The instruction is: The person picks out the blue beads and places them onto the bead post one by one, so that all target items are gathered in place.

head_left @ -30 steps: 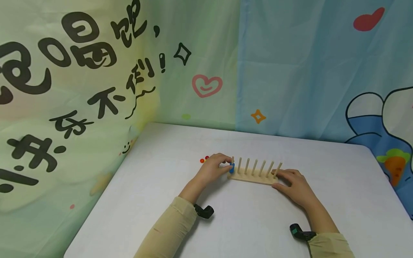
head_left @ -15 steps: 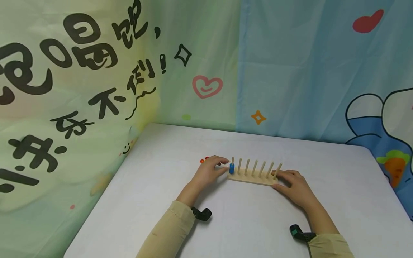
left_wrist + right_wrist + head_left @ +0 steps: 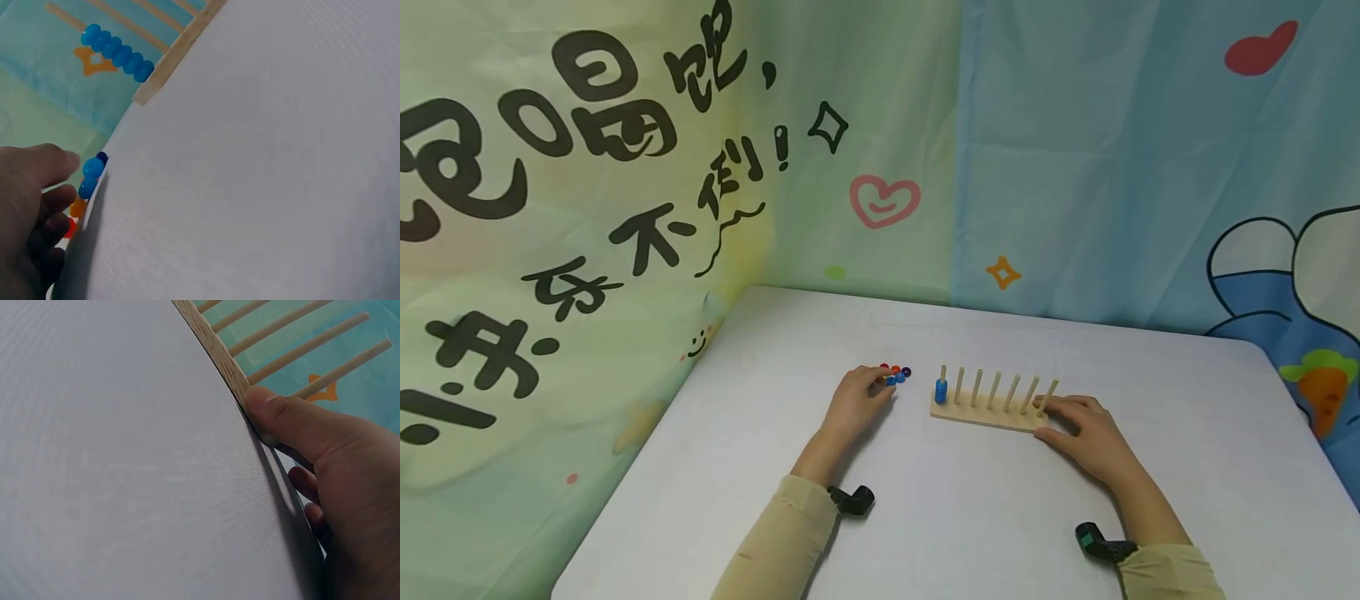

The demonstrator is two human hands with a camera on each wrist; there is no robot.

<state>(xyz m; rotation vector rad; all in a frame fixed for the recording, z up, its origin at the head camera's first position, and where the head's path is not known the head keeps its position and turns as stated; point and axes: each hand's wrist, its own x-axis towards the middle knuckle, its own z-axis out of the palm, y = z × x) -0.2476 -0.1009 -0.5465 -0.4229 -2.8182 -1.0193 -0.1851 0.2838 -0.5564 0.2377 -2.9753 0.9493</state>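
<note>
A wooden peg board [image 3: 985, 416] with a row of upright pegs lies on the table. Blue beads [image 3: 941, 392] are stacked on its leftmost peg; the left wrist view shows several beads [image 3: 117, 52] in that stack. My right hand [image 3: 1086, 437] grips the board's right end, thumb [image 3: 281, 415] on the front edge and fingers behind. To the left of the board, my left hand [image 3: 848, 404] reaches over a small group of loose beads. Its thumb and fingers are bent loosely beside two blue beads [image 3: 93, 167], with nothing visible between them.
Orange [image 3: 77, 207], red [image 3: 69, 228] and dark purple [image 3: 906, 372] beads lie in the same group, partly hidden by the left hand. A white table [image 3: 970, 517] carries everything. Printed curtains [image 3: 865, 125] hang behind and along the left.
My left hand has let go of the blue bead on the leftmost peg and moved left to the loose beads. My right hand stays on the board's end.
</note>
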